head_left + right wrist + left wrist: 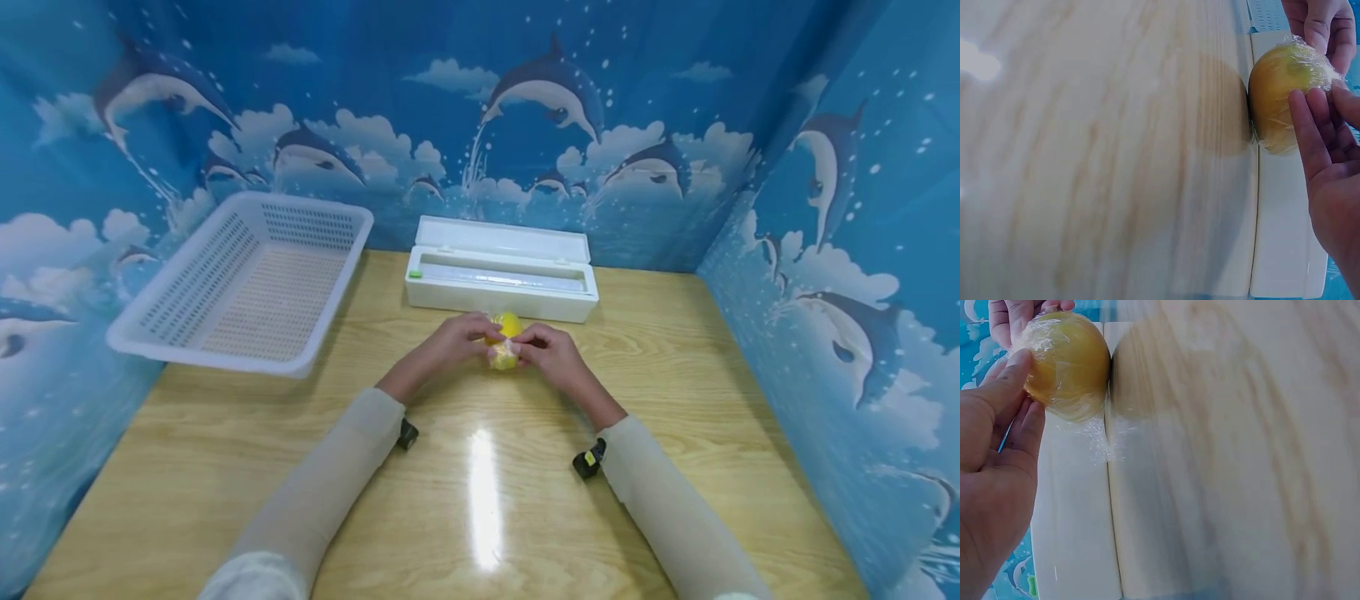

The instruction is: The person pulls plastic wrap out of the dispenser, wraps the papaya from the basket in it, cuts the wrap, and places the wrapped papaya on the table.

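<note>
A round yellow fruit (510,323) wrapped in clear cling film rests on the table, close in front of a white cling film box. From the left, my left hand (459,340) holds the wrapped fruit, its thumb and fingertips at the film. Opposite it, my right hand (553,354) pinches the film between thumb and forefinger, with the other fingers along the fruit. Crinkled film (1322,72) gathers on the side facing me, between both hands. In the left wrist view a loose film edge (1100,440) shows beside the fruit (1072,359).
The white cling film box (502,296) stands with its lid (502,237) raised and a film roll (502,277) inside. A green slider (416,273) sits at its left end. A white plastic basket (202,354) is at the far left. Dolphin-printed curtains (420,108) enclose the wooden table (420,517).
</note>
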Motion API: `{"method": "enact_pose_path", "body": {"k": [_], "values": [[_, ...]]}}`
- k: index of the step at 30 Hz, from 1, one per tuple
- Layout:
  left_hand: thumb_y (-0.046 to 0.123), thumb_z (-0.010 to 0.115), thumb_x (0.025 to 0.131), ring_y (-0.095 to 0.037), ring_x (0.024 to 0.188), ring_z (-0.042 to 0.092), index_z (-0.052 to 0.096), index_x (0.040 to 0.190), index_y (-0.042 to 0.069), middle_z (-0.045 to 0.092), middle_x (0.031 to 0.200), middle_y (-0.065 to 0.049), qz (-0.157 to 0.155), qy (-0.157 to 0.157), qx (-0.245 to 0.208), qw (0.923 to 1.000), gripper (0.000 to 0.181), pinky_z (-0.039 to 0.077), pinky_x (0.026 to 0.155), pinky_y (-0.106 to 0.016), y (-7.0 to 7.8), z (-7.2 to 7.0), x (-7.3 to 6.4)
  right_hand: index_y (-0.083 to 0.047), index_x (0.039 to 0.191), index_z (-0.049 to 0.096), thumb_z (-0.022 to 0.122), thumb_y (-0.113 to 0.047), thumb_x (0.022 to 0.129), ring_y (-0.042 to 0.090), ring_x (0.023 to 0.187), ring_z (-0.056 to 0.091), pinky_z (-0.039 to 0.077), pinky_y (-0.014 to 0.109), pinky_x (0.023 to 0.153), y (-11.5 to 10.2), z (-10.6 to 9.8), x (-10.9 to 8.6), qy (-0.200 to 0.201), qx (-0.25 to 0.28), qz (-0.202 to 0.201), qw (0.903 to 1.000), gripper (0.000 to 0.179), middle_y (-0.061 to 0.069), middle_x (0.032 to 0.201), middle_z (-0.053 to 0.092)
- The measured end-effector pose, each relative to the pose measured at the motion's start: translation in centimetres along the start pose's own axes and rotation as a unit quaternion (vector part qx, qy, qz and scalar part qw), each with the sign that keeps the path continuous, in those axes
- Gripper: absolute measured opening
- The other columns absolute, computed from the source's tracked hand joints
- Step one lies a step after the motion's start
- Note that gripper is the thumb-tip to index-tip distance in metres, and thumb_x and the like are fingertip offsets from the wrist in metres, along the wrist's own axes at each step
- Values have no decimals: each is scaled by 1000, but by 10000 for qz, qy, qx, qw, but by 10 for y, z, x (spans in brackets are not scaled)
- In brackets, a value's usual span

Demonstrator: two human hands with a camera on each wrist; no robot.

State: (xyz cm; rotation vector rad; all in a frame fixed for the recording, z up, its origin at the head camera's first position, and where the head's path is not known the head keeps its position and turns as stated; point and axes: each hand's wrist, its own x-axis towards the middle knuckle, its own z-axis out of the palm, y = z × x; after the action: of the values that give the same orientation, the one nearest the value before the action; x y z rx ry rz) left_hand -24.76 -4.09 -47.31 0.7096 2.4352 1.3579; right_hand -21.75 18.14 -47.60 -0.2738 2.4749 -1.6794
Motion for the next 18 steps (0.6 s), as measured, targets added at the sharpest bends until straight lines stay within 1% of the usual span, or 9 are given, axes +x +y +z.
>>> {"method": "enact_pose_path", "body": {"k": [2,5,8,11,14,16,18], "values": [[15,75,90,-22,123,58,75,115,14,66,130,-2,-56,57,-129,9999,25,45,111,-42,0,-1,0,-2,102,73,71,-13,95,23,81,68,62,38,73,0,0,1,-8,52,-20,10000,13,12,100,68],[14,75,90,-22,122,58,76,114,13,67,128,-3,-41,121,-290,9995,24,45,111,-42,0,-2,-1,0,102,72,70,-11,95,30,82,69,62,38,73,0,0,2,-43,122,-86,9999,13,14,100,68],[12,76,89,-23,122,59,77,112,13,68,127,-3,30,196,-329,9993,24,46,110,-41,0,-3,-1,-2,101,74,70,-11,95,34,83,68,62,42,73,0,0,3,-74,-50,-272,9996,12,13,99,68],[9,76,89,-23,120,60,77,111,12,69,126,-4,100,246,-354,9990,23,49,108,-39,0,-3,-2,-4,100,76,71,-11,95,30,81,67,61,41,71,1,-1,4,-68,-453,-608,9971,10,10,94,67],[7,74,90,-23,116,62,77,110,10,69,124,-6,223,250,-339,9989,21,52,103,-37,-1,-3,-2,-6,99,77,71,-9,94,22,79,64,59,35,68,2,-1,4,-20,-801,-913,9926,8,8,89,67],[6,73,91,-23,115,62,77,110,8,69,123,-7,312,247,-307,9987,20,53,100,-35,-2,-2,-1,-6,99,77,71,-9,94,18,78,63,57,30,67,2,-2,3,-9,-900,-1015,9908,9,8,88,67],[6,73,91,-23,113,63,78,109,8,70,122,-8,394,264,-269,9985,19,54,99,-34,-3,-1,0,-5,100,76,71,-9,94,17,79,63,57,28,67,3,-3,2,-13,-899,-1016,9908,9,10,91,68]]}}
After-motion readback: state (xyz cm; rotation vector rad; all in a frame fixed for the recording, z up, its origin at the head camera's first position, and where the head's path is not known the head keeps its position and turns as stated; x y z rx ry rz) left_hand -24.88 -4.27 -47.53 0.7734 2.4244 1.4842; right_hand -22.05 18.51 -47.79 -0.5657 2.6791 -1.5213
